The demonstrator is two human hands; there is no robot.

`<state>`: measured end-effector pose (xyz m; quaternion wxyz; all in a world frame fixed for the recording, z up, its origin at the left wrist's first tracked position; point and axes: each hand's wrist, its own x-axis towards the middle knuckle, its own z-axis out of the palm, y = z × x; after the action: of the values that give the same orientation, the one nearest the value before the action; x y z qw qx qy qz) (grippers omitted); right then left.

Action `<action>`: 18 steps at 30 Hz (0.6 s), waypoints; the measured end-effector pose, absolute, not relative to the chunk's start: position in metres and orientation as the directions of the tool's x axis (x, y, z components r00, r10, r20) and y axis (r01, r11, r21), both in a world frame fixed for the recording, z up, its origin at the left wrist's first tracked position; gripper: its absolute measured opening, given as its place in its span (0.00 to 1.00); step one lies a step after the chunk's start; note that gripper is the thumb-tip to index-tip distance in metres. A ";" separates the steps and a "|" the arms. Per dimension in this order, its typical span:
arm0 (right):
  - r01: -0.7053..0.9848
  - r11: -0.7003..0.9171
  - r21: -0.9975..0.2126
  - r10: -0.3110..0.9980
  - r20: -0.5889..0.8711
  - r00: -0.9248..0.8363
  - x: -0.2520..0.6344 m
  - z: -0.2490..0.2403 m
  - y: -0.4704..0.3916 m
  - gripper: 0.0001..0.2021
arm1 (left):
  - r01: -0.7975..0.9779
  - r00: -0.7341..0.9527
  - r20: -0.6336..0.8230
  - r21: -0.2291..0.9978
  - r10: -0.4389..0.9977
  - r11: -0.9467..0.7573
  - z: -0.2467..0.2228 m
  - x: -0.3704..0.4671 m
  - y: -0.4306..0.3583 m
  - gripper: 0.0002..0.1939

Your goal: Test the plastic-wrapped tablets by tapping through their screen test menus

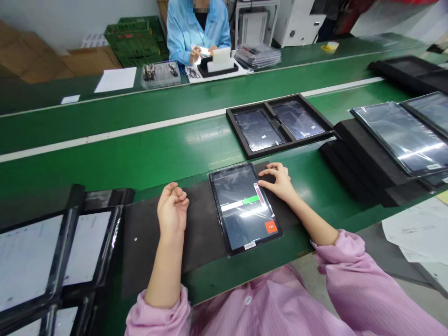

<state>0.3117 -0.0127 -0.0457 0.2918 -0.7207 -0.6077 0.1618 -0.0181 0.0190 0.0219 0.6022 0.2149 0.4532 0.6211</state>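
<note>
Tablet (245, 217) is lit, red box (270, 227) untouched, seemingly midway — our right hand (282, 184) rests alongside, fingers parted; left hand (172, 210) empty, half-curled.

The left forearm (164, 273) points straight forward, the left hand (172, 210) holding nothing, palm side showing, fingers (180, 193) loosely curled. The right forearm (313, 217) slants forward and leftward; the right hand (278, 183) points left, thumb (265, 184) and index finger (266, 173) parted. Both sleeves (345, 254) sit bunched below the elbows.
</note>
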 end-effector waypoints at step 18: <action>0.727 -0.009 -0.687 0.970 0.171 0.174 0.317 -0.052 -0.010 0.13 | -0.315 0.056 -0.148 0.936 0.987 0.158 0.024 -0.014 0.012 0.19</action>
<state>0.3169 -0.0098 -0.0517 0.3387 -0.6872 -0.6171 0.1795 -0.0137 0.0122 0.0244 0.6193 0.3801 0.4422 0.5258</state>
